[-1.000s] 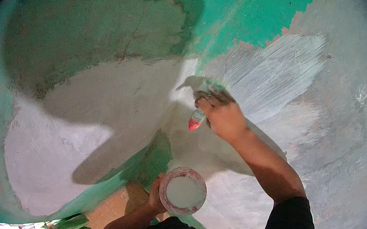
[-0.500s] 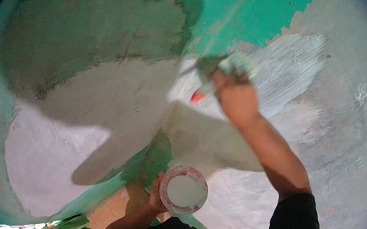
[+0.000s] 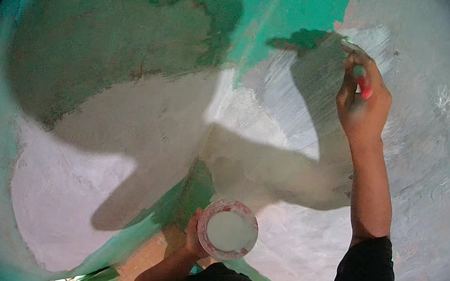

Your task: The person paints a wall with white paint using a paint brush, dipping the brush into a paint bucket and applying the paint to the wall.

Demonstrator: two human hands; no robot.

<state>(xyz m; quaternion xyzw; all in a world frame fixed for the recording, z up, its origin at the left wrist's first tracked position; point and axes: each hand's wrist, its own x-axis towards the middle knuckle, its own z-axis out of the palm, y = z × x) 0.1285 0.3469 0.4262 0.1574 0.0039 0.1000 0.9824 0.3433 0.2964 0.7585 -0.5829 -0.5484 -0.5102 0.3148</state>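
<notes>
My left hand (image 3: 195, 239), low in the middle, is closed on the side of a round tub (image 3: 248, 251) with a red-smeared rim. White paint (image 3: 228, 231) lies in the tub. My right hand (image 3: 369, 106) is raised at the upper right and closed round a paintbrush (image 3: 365, 89). The red end of the brush handle shows between my fingers, while my hand mostly hides the bristles. The brush is up by the wall (image 3: 423, 122), at a patch of wet-looking white strokes (image 3: 304, 108) just below the green paint (image 3: 306, 14).
A wall corner runs down the middle, with bare grey-white patches and green paint on both sides. Shadows (image 3: 128, 52) of me fall across the walls. Tan floor tiles (image 3: 140, 261) and some long green things (image 3: 96, 280) show at the lower left.
My right hand has swung up and right with the paintbrush, from near the corner to the upper end of the white strokes. My left hand and the tub stay almost in place.
</notes>
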